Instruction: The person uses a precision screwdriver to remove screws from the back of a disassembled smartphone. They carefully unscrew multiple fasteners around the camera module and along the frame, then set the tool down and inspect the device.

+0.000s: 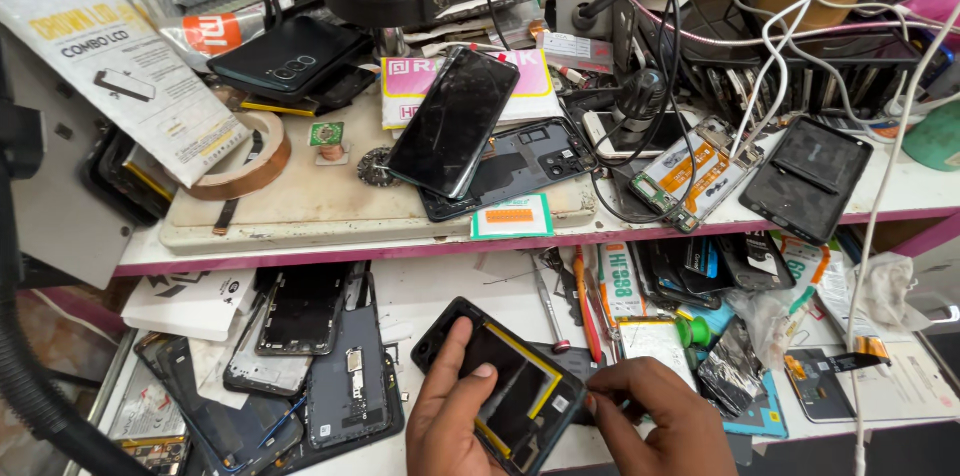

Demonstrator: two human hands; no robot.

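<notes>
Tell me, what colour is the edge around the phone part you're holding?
Yellow, around the black phone part; head view.

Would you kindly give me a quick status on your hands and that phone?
Left hand grips opened phone, thumb on its back. Right hand at its right edge, fingers pinched; contents unclear. Screwdrivers and phone parts crowd the bench close by.

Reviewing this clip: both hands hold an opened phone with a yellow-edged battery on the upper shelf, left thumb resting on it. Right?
Not quite: the head view shows the opened phone held at the lower shelf, below the upper one. The left hand, thumb on it, and right hand match.
</notes>
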